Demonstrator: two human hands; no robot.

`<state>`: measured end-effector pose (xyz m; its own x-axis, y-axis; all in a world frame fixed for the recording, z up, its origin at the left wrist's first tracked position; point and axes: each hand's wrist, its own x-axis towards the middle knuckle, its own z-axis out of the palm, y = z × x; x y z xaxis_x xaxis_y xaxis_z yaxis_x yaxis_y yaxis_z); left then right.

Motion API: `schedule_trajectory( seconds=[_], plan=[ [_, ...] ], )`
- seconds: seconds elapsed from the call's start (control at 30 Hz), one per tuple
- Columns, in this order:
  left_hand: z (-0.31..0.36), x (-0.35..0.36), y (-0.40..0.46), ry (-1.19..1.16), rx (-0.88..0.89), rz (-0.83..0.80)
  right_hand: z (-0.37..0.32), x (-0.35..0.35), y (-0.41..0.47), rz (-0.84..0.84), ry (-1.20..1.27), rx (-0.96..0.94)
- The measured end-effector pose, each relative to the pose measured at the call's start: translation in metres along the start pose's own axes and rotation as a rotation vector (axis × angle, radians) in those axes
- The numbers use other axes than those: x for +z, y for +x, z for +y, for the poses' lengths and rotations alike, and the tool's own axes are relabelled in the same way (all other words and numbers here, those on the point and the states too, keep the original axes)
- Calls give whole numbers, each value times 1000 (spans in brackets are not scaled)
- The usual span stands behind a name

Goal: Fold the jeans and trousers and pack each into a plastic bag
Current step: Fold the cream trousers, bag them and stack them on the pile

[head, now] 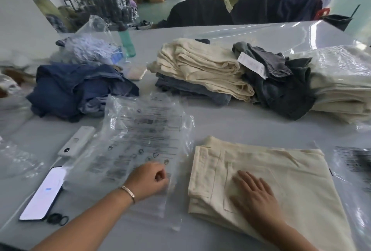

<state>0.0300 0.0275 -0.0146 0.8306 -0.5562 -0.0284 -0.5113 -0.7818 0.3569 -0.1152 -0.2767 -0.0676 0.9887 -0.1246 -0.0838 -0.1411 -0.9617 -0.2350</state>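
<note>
The printed plastic bag [140, 146] is pinched near its edge by the left hand [149, 178]; at three o'clock, folded cream trousers [291, 172] are pressed by the flat, straight-fingered right hand [253, 192].

Pretty bright, even daylight, hardly any shadows. Strong glare streaks on the glossy white table [301, 32] at far right. Wide-angle bending at the edges, background soft, print on the clear plastic bag [140, 140] smeared.

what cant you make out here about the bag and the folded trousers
Head view only:
- Print on the plastic bag: blurred, unreadable.
- Bag's open end: unclear; the left hand grips that edge.
- Folded cream trousers: near end cut off by the frame; pocket partly under the flat right hand.
</note>
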Motion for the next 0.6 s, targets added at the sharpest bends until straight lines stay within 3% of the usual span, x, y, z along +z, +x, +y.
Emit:
schedule_trajectory(
  seconds=[0.1,0.2,0.3,0.5,0.6],
  plan=[
    [-28,-7,-25,18,106,-244,-11,-2,9,59,19,78],
    [-40,3,-38,311,293,-367,-29,-2,20,83,-3,186],
    [-43,9,-38,422,375,-355,-47,5,20,118,10,272],
    [-46,0,-32,203,366,-323,-55,10,12,168,18,308],
    [-60,-1,-33,284,391,-283,-60,13,7,197,29,335]
  ],
)
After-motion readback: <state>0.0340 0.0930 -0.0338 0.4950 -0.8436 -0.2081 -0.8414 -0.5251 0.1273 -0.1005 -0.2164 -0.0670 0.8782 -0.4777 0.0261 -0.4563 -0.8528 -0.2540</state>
